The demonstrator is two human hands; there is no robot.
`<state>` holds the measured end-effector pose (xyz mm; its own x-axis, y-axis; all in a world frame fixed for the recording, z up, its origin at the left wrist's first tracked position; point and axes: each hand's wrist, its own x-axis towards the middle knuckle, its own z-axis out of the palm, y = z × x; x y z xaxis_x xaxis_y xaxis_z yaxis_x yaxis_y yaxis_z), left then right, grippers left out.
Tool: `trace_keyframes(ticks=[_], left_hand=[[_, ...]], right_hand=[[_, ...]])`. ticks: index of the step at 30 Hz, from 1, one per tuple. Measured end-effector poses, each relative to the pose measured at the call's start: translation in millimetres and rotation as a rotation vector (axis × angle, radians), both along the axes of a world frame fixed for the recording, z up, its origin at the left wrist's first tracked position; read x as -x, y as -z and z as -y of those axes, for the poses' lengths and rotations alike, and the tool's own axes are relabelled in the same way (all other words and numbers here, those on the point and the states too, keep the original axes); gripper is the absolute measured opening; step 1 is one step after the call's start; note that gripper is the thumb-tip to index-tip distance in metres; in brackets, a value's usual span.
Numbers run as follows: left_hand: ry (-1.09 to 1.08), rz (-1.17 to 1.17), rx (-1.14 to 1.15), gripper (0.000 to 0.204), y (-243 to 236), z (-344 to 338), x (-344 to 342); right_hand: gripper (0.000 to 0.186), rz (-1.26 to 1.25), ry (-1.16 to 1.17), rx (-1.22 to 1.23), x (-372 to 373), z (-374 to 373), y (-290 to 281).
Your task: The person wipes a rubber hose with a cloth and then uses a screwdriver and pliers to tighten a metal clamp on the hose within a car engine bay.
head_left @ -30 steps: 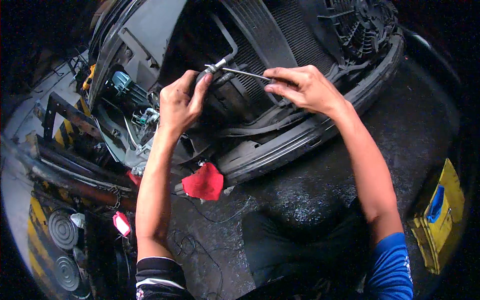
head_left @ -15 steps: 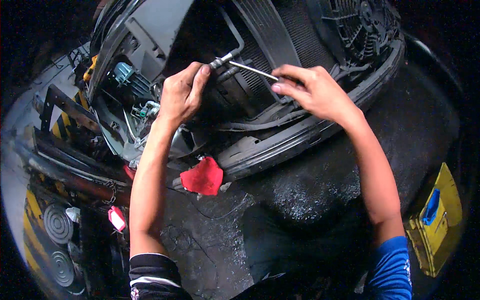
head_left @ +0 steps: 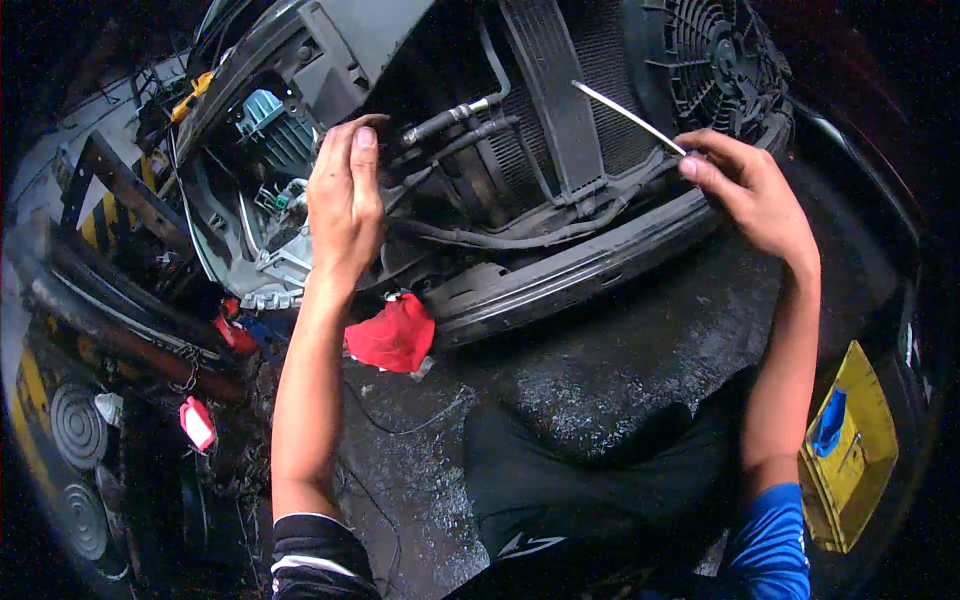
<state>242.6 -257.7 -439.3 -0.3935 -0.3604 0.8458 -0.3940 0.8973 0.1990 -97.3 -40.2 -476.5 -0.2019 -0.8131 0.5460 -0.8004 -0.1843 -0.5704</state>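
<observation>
The right hand (head_left: 748,190) grips a slim metal rod (head_left: 632,117) (tip toward ten o'clock); a slip could gouge the radiator fins (head_left: 600,52). The left hand (head_left: 345,200) looks released, a rubber hose (head_left: 432,126) at its two o'clock.

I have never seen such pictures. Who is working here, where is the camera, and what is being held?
No robot is here: these are a person's bare hands. The view comes from a wide fisheye camera worn on the head, looking down, so straight edges look bent.

The right hand holds a thin metal rod. The left hand shows nothing in it; it is near a dark hose in a car's opened front.

A red cloth is by the bumper beam; a yellow box is at lower right.
</observation>
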Motion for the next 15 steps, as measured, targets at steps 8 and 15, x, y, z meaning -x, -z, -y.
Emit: trace_keyframes(ticks=[8, 15], left_hand=[[-0.042, 0.068, -0.037, 0.037, -1.5, 11.7, 3.2], [-0.282, 0.539, 0.113, 0.043, -21.1, 3.0, 70.0]], right_hand=[[0.035, 0.333, -0.161, 0.113, -10.2, 42.9, 29.6], [0.039, 0.572, -0.032, 0.385, -93.8, 147.8, 45.1]])
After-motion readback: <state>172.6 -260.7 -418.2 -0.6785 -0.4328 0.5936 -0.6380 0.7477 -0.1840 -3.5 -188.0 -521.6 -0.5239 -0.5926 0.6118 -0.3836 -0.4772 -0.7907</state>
